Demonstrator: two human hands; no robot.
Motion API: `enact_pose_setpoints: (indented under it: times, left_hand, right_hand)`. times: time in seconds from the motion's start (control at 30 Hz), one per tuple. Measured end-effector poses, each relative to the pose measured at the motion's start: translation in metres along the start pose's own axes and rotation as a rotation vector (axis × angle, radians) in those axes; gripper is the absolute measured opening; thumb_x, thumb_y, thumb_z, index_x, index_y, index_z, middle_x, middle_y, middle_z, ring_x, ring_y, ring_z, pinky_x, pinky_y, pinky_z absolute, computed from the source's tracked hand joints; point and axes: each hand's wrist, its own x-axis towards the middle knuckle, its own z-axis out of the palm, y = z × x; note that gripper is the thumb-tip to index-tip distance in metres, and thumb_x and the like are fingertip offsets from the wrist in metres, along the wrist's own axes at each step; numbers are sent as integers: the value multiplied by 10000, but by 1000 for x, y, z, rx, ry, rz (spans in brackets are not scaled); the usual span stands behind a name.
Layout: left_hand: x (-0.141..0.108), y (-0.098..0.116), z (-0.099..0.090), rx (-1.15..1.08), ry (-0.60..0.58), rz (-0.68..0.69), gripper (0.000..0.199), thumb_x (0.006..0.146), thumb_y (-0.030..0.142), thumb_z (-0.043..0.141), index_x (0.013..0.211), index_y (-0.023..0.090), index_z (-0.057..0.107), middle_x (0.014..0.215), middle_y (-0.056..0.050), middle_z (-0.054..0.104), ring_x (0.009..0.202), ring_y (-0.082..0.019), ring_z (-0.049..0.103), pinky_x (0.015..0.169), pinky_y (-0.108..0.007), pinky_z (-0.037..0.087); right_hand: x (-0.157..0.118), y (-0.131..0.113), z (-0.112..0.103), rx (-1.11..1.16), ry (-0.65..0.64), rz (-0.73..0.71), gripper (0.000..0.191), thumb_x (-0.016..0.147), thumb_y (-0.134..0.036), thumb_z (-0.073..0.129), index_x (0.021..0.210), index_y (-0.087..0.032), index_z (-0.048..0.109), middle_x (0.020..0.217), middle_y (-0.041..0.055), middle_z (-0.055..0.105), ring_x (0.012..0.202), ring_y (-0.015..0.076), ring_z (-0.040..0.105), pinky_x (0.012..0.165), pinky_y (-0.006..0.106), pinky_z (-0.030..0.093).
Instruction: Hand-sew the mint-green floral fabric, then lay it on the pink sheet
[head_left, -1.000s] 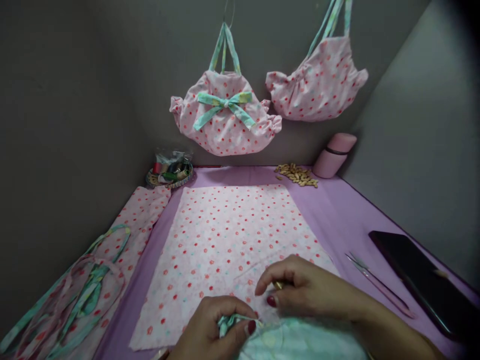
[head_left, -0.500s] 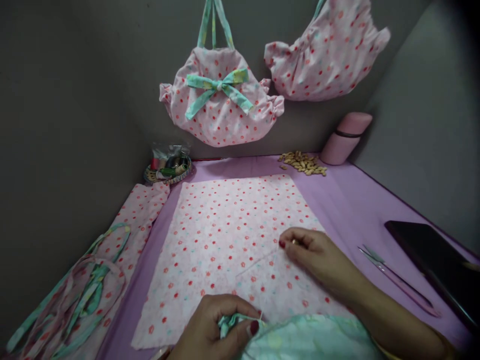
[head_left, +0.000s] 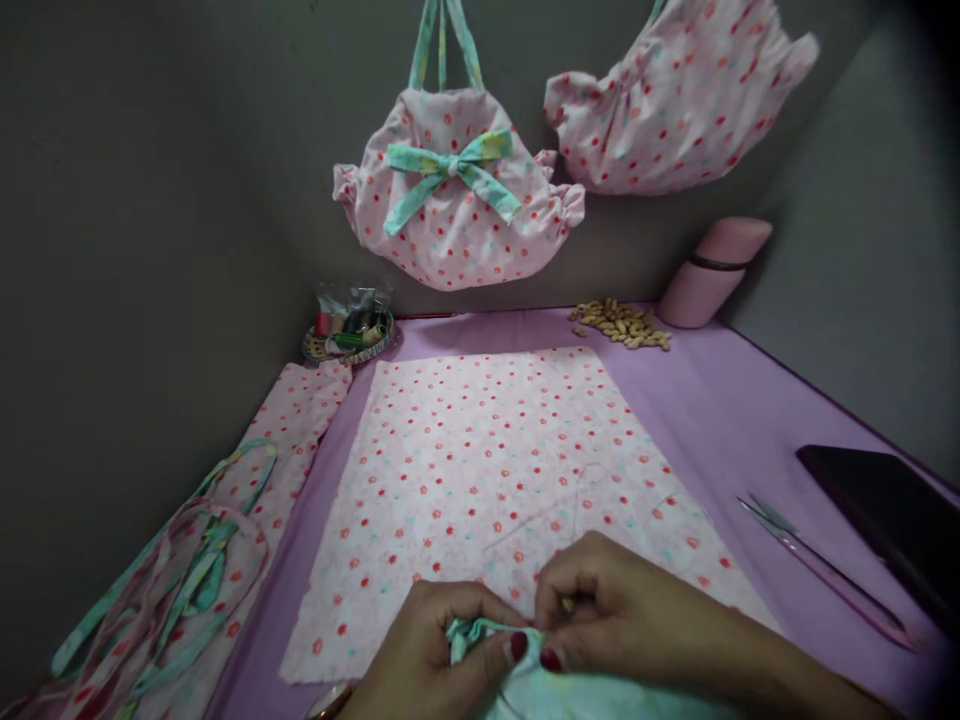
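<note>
At the bottom centre, my left hand [head_left: 450, 650] pinches the gathered edge of a mint green fabric [head_left: 600, 695] between thumb and bent fingers. My right hand [head_left: 600, 610] is closed right beside it, thumb and fingertips at the same edge and almost touching the left thumb. Any needle in those fingers is hidden. A thin thread [head_left: 576, 500] loops up from behind my right hand over the pink dotted fabric [head_left: 450, 450]. That dotted piece lies flat beneath and beyond both hands.
Right: pink-handled scissors [head_left: 832, 580] and a dark flat object [head_left: 885, 510]. Back: peanuts [head_left: 622, 325], a pink bottle [head_left: 705, 285], a basket of thread spools [head_left: 349, 340]. Left: folded dotted fabric [head_left: 300, 400] under straps [head_left: 202, 570]. Above hang two dotted bags, one bow-tied [head_left: 457, 230], one tilted [head_left: 675, 120].
My right hand has come down from above the dotted fabric, where it held a thread taut, to the green fabric's edge. The thread now hangs slack. The view has shifted slightly left.
</note>
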Motion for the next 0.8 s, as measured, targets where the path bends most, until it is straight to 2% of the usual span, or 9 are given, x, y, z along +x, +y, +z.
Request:
enact_pose_setpoints:
  times: [0.1, 0.2, 0.27, 0.37, 0.43, 0.53, 0.63, 0.7, 0.8]
  left_hand:
    - [2, -2, -1, -38, -6, -39, 229, 812, 338, 580, 836, 168, 732, 796, -67, 744, 715, -159, 655, 635, -206, 469]
    - [3, -1, -3, -17, 23, -68, 219, 806, 328, 588, 818, 159, 728, 781, -68, 743, 706, -159, 654, 624, -203, 467]
    - [2, 1, -4, 29, 35, -38, 208, 815, 306, 574, 816, 162, 724, 768, -58, 744, 697, -154, 660, 617, -193, 470]
    - [0, -2, -4, 176, 54, 129, 191, 843, 246, 532, 838, 177, 709, 758, -36, 745, 675, -135, 674, 602, -170, 473]
    - [-3, -8, -2, 287, 113, 348, 188, 854, 235, 512, 827, 171, 686, 725, -31, 739, 635, -128, 680, 585, -163, 475]
    - [-6, -15, -1, 413, 166, 598, 215, 882, 254, 464, 767, 168, 624, 660, -16, 719, 582, -119, 676, 577, -162, 484]
    - [-8, -15, -1, 506, 163, 657, 251, 913, 258, 404, 764, 185, 593, 663, 6, 716, 609, -108, 685, 615, -157, 494]
    - [-8, -13, -2, 529, 186, 681, 259, 926, 267, 387, 780, 194, 588, 683, 15, 722, 637, -101, 691, 636, -149, 495]
    - [-6, -10, -3, 522, 207, 718, 263, 934, 272, 379, 794, 191, 587, 686, 19, 723, 632, -91, 688, 632, -140, 494]
  right_hand:
    - [2, 3, -2, -65, 40, -33, 114, 707, -205, 658, 642, -112, 672, 513, -64, 444, 482, 55, 355, 436, 171, 240]
    - [3, 6, -5, -56, 59, -50, 108, 707, -204, 657, 646, -115, 655, 524, -62, 443, 495, 59, 359, 444, 169, 249]
    - [1, 5, -6, -41, 40, -61, 111, 720, -237, 651, 705, -127, 642, 532, -70, 414, 491, 62, 333, 437, 170, 237]
    - [-5, 0, -7, -75, 97, -99, 110, 813, -251, 554, 769, -158, 593, 570, -66, 409, 518, 77, 341, 461, 177, 260]
    - [-7, -5, -7, -131, 150, -136, 149, 852, -213, 494, 741, -165, 580, 614, -43, 473, 569, 88, 409, 516, 182, 312]
    - [-7, -10, -6, -176, 96, -156, 199, 843, -162, 486, 694, -164, 619, 629, -26, 536, 594, 95, 476, 558, 181, 353]
    - [-7, -11, -6, -207, 12, -132, 254, 839, -140, 488, 638, -166, 641, 564, -41, 509, 555, 86, 478, 533, 172, 345]
    - [-9, -10, -6, -226, -13, -126, 246, 846, -145, 490, 656, -170, 644, 590, -40, 546, 580, 88, 515, 551, 168, 359]
    - [-13, -9, -5, -333, 65, -114, 206, 870, -150, 452, 740, -189, 606, 663, -32, 584, 624, 99, 533, 578, 178, 370]
